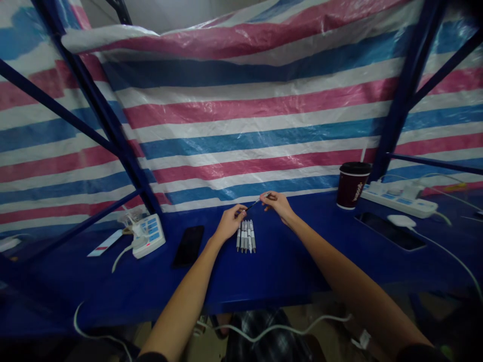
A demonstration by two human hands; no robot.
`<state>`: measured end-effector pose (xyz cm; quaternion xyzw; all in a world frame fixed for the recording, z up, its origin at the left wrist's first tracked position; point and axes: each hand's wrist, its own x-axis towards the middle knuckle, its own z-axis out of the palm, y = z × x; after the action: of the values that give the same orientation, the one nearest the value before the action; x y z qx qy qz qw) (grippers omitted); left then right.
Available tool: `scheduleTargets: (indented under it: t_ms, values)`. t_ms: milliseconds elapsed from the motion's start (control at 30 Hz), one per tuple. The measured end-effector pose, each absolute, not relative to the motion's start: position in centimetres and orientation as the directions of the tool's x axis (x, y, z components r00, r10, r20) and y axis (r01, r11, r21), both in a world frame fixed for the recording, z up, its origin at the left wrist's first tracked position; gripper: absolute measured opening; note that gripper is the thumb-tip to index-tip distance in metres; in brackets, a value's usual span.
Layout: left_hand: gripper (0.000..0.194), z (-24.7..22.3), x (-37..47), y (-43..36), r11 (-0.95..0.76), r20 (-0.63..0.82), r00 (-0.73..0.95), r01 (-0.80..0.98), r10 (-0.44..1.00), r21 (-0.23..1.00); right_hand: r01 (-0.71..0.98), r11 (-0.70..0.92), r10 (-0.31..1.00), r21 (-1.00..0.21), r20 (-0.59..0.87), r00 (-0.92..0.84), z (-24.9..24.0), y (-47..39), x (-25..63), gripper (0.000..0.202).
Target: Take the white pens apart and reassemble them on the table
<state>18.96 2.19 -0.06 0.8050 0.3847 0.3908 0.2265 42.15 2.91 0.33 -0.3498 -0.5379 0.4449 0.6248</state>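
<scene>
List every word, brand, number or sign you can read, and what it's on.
"goodme", sideways on the dark red drink cup; its last letters are blurred.
Row of pens and held pen: any print too small to read.
Left power strip, right power strip: nothing legible.

Pens (246, 242) on the table (279, 276), phone (188, 245) to their left, cup (351, 188) right.

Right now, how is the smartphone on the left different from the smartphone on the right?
The left smartphone stretches mostly toward the wearer; the right smartphone slants more sideways in the picture. The left smartphone is uncovered, while a white cabled device overlaps the right smartphone's far edge in this view. Both lie flat on the blue tabletop, dark faces up.
</scene>
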Motion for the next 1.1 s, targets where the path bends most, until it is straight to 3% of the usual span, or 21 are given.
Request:
scheduleTargets:
  t_ms: [433, 567, 700, 900, 1100]
  values:
    - [0.035, 0.1, 19.7, 2.5, -0.462, 0.399, 0.321, 0.153, 0.859, 0.873, -0.469, 0.328, 0.940, -0.820, 0.334, 0.073, 1.1, 2.5, 42.3, 0.035]
    - [0.041, 0.4, 20.1, 2.2, -0.387, 0.357, 0.335, 0.026, 0.872, 0.922, -0.403, 0.240, 0.940, -0.883, 0.314, -0.130, 0.7, 1.9, 40.8, 0.038]
    - [0.043, 0.5, 20.3, 1.8, -0.336, 0.317, 0.382, -0.018, 0.868, 0.942, -0.257, 0.303, 0.914, -0.918, 0.356, -0.196, 0.3, 1.5, 39.2, 0.044]
    - [0.048, 0.8, 20.3, 1.5, -0.348, 0.318, 0.377, 0.012, 0.870, 0.937, -0.345, 0.374, 0.925, -0.861, 0.373, 0.071, 1.2, 1.5, 40.4, 0.043]
    - [0.043, 1.1, 19.3, 2.2, -0.351, 0.354, 0.201, -0.052, 0.913, 0.935, -0.396, 0.408, 0.912, -0.823, 0.348, 0.217, 1.6, 1.8, 42.5, 0.043]
